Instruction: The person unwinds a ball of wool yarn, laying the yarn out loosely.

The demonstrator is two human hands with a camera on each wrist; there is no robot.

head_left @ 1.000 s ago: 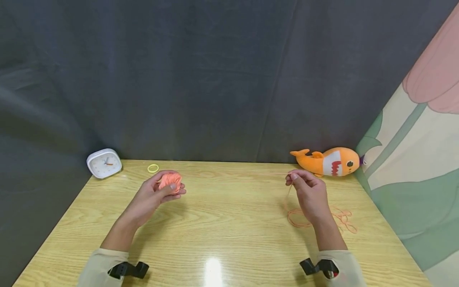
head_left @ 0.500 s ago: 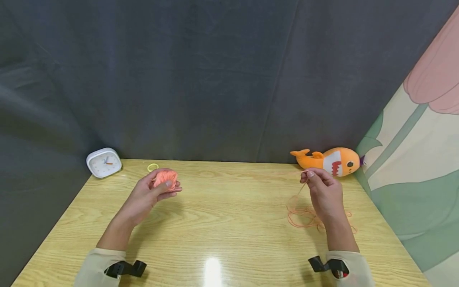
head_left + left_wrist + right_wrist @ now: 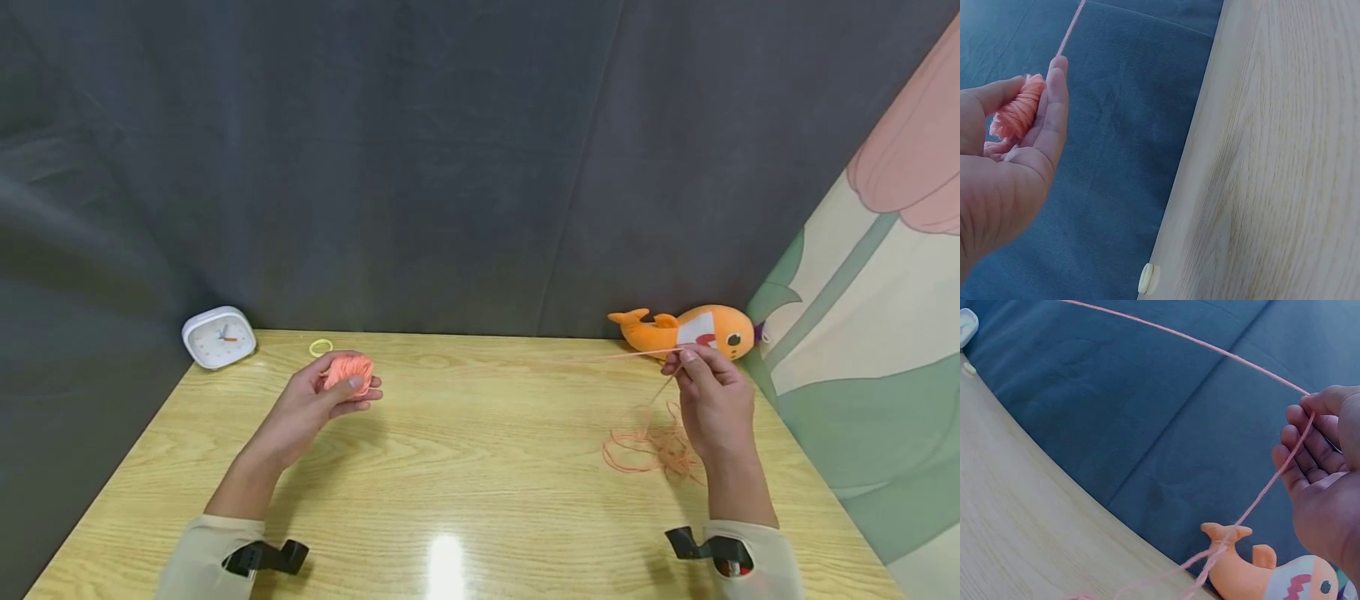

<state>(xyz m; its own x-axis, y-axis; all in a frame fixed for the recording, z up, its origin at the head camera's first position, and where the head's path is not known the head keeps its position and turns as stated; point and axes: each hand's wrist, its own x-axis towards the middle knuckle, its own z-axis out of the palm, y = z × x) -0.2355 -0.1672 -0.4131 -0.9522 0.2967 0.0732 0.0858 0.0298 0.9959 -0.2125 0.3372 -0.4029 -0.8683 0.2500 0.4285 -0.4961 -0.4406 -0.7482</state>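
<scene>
My left hand (image 3: 311, 400) grips a small ball of coral yarn (image 3: 349, 375), thumb on the near side and fingers behind it. In the left wrist view the ball (image 3: 1019, 109) sits between thumb and fingers, and a strand (image 3: 1071, 28) runs off past the fingertips. Far to the right, my right hand (image 3: 714, 398) pinches the yarn strand (image 3: 637, 355) between thumb and forefinger, above the table. From that pinch the strand stretches across toward the ball, and its other part (image 3: 1272, 481) hangs down. Below lies a loose tangle of yarn (image 3: 637, 450), partly behind the right hand.
An orange shark plush (image 3: 648, 333) lies at the back right, partly behind the right hand. At the back left stand a white clock (image 3: 219, 337) and, beside it, a yellow ring (image 3: 321, 347). A dark curtain (image 3: 450, 167) borders the wooden table (image 3: 480, 467) at the back.
My right hand has moved right and slightly away, drawing the strand longer between the hands. The left hand shifted a little left with the ball. More of the tangle's middle shows now.
</scene>
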